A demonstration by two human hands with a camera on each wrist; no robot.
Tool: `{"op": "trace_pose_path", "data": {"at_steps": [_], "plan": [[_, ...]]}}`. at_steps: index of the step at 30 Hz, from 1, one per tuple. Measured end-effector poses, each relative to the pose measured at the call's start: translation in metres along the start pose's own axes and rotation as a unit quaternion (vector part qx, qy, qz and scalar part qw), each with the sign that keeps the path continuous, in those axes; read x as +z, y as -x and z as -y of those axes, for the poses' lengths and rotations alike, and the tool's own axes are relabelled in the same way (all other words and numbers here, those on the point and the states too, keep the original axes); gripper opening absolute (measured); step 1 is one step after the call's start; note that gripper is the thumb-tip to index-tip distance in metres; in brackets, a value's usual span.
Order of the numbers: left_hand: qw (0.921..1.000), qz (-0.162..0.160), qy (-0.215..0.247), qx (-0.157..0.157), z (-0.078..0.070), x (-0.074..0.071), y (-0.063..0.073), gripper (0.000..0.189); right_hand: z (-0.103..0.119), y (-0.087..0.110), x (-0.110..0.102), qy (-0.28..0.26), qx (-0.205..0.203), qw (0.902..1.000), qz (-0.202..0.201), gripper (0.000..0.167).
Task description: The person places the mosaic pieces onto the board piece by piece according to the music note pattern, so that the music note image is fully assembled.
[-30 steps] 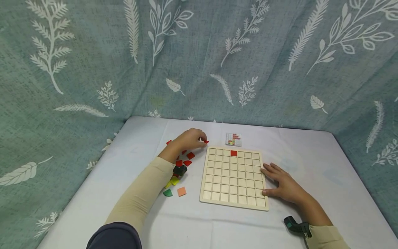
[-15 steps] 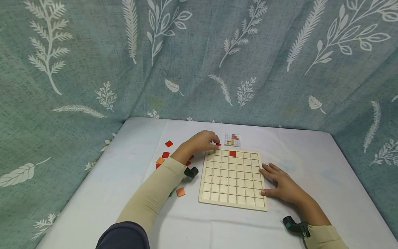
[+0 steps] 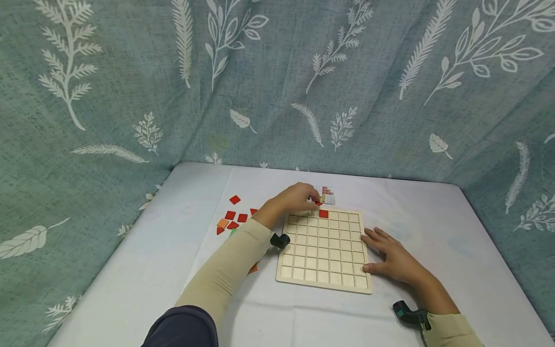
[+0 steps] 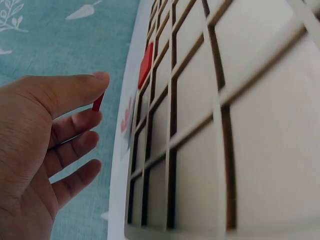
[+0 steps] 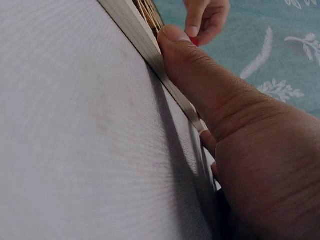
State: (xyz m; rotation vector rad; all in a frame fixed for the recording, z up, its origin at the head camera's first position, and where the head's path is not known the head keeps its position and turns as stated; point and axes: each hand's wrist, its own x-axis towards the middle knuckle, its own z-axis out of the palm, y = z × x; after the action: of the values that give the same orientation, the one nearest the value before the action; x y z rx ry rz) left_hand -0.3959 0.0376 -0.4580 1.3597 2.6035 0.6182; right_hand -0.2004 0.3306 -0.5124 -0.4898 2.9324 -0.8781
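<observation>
On the left, loose red pieces, an orange tile and part of a green piece lie on the white cloth. A second orange tile peeks out beside the left sleeve, which now covers the yellow pieces that showed a second ago.

The left hand has travelled rightward from beyond the board's far left corner to the middle of its far edge, and its thumb and a finger pinch a small red piece. That piece is now just beside the red square, which sits in the board's far row, as it did a second ago. The left wrist view shows the held piece apart from the board, so the carry looks well along but the piece is not yet down; its full shape is hidden by the fingers.

Behind, the pattern card is partly covered by the left hand. Most squares of the wooden board are bare. At its right side, the right hand has not moved: fingers loosely spread, thumb resting on the rim, seemingly steadying the board.
</observation>
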Motion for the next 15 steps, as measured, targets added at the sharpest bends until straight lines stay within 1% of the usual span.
{"op": "trace_pose_path", "data": {"at_steps": [7, 10, 13, 15], "plan": [[0.9998, -0.002, 0.017, 0.005, -0.013, 0.011, -0.011, 0.018, -0.001, -0.001, 0.000, 0.003, 0.003, 1.0000, 0.000, 0.096], [0.9997, 0.002, 0.023, 0.011, -0.018, 0.016, -0.016, 0.017, -0.002, -0.001, 0.001, 0.003, 0.003, 1.0000, -0.002, 0.095], [0.9996, 0.011, 0.019, 0.019, -0.021, 0.020, -0.021, 0.015, -0.003, -0.002, 0.001, 0.001, -0.002, 1.0000, -0.004, 0.093], [0.9995, 0.018, 0.006, 0.024, -0.022, 0.023, -0.024, 0.015, -0.003, -0.002, 0.000, 0.000, -0.007, 1.0000, -0.004, 0.093]]}}
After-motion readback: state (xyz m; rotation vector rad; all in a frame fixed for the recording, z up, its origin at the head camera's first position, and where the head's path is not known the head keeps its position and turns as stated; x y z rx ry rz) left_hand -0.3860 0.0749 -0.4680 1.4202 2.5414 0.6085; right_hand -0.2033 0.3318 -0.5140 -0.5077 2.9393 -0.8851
